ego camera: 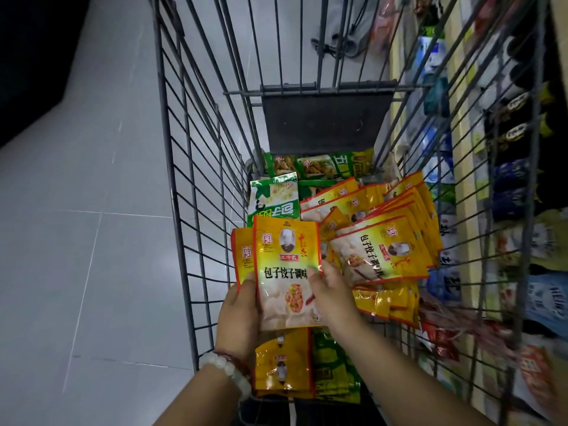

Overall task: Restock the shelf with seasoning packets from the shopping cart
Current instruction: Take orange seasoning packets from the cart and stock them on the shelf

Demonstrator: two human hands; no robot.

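Observation:
Inside the wire shopping cart [172, 167] I hold a small stack of yellow seasoning packets [285, 269] upright above the cart's load. My left hand [238, 318] grips the stack from the left and behind. My right hand [330, 298] pinches the front packet at its right edge. More yellow packets [381, 238] lie fanned out in the cart to the right, and several others [282, 364] lie under my wrists. Green packets [275, 195] lie further back in the cart.
The shelf [461, 149] runs along the right side of the cart, stocked with blue, green and dark packets. A dark flap [325, 121] closes the cart's far end. Grey floor tiles [92, 210] lie to the left. A grey bag [344, 41] lies on the floor ahead.

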